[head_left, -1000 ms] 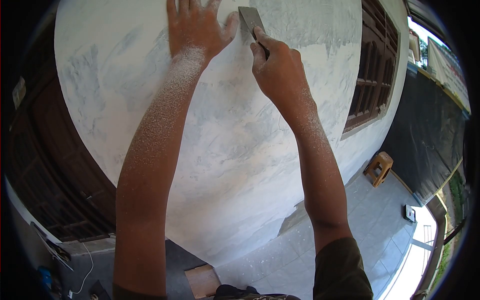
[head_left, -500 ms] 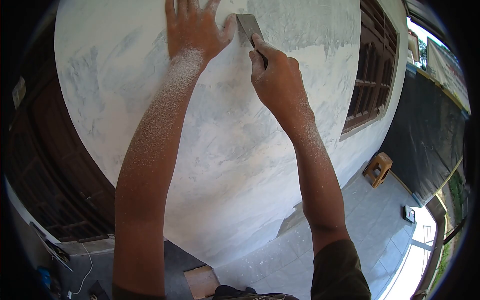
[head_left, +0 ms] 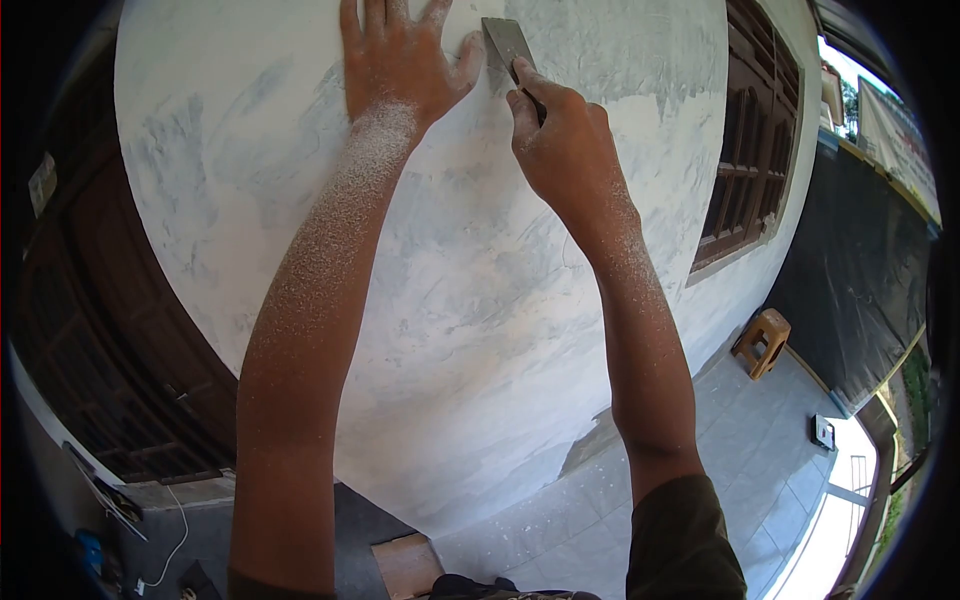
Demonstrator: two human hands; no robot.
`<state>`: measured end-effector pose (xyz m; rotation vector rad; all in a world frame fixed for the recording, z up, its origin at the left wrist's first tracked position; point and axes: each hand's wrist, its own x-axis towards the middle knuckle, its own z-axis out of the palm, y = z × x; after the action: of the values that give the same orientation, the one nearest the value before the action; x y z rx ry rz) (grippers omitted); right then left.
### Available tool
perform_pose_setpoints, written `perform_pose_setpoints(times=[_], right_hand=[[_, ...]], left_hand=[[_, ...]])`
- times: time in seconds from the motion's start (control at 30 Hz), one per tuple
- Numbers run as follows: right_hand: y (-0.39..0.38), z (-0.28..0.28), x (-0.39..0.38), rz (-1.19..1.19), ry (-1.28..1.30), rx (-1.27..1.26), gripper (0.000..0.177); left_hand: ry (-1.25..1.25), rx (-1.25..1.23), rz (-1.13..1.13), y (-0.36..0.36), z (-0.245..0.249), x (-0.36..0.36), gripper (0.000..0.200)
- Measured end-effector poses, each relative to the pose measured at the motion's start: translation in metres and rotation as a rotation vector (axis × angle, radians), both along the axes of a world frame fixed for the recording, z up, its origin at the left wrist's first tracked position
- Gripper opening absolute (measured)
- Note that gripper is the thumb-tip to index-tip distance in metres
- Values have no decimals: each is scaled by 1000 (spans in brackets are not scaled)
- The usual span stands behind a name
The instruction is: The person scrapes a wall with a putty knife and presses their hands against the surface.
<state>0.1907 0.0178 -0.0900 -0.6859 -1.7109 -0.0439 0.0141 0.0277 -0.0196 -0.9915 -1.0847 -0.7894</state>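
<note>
- One putty knife point(head_left: 508, 40) is held at twelve o'clock, its blade pointed upward along the wall point(head_left: 480, 250); whether the edge is touching cannot be told.
- Its handle is gripped by the right hand point(head_left: 570, 140) at one o'clock, pinched between thumb and forefinger.
- The left hand point(head_left: 405, 65) is spread against the wall between eleven and twelve, its fingertips cut off by the upper border; its thumb is placed just beside the blade, apart from it.
- Scraping or smoothing appears to be in hand; for a further stroke, a shallow blade angle and a well-cleared left thumb would seem to be called for.
- The wall is streaked in white and grey, and both forearms point(head_left: 330, 260) are dusted with pale powder.
- A paned window point(head_left: 750, 130) is set at two o'clock; a plastic stool point(head_left: 763, 340) is stood at three, near black sheeting point(head_left: 850, 270).
- A brown panelled door point(head_left: 110, 330) is seen at nine; at four, the tiled floor point(head_left: 740, 420) is lit by daylight.
</note>
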Motion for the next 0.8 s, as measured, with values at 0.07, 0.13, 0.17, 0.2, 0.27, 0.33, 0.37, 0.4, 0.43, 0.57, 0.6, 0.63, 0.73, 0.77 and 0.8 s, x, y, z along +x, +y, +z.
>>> perform_pose_setpoints(times=[0.07, 0.13, 0.17, 0.2, 0.27, 0.33, 0.37, 0.4, 0.43, 0.57, 0.6, 0.63, 0.73, 0.77, 0.8], right_hand=[[-4, 1, 3, 23, -7, -64, 34], [-4, -11, 4, 15, -14, -50, 34], [-3, -14, 5, 10, -23, -34, 34], [-3, -12, 5, 8, -27, -31, 34], [-5, -6, 4, 18, -14, -24, 34], [-3, 1, 5, 10, -10, -29, 34], [-3, 5, 4, 3, 1, -24, 34], [-5, 3, 5, 5, 0, -24, 34], [-8, -3, 7, 8, -19, -58, 34], [5, -16, 3, -4, -25, -13, 34], [4, -10, 2, -3, -23, -11, 34], [3, -2, 2, -9, -22, -18, 34], [4, 2, 2, -27, -18, -16, 35], [4, 1, 2, -35, -21, -9, 35], [5, -6, 2, -32, -20, -12, 35]], left_hand=[[-34, -41, -12, -4, -1, 3, 74], [-32, -41, -18, -3, -1, 2, 75], [-31, -39, -21, -3, -1, 2, 75], [-35, -36, -23, -2, -1, 2, 75], [-20, -7, 43, -1, -2, 1, 74], [-28, -21, 25, -2, -4, 1, 74], [-30, -24, 9, -2, -2, 2, 73], [-31, -24, 10, -3, -2, 2, 73], [-36, -37, 1, -4, -4, 2, 73], [-32, -27, -5, -4, -2, 4, 73], [-30, -26, -4, -4, 0, 4, 73], [-31, -29, -11, -5, -1, 3, 74], [-30, -29, 0, -3, 0, 3, 74], [-34, -29, 21, -2, -1, 2, 74], [-34, -32, 23, -2, -2, 2, 74]])
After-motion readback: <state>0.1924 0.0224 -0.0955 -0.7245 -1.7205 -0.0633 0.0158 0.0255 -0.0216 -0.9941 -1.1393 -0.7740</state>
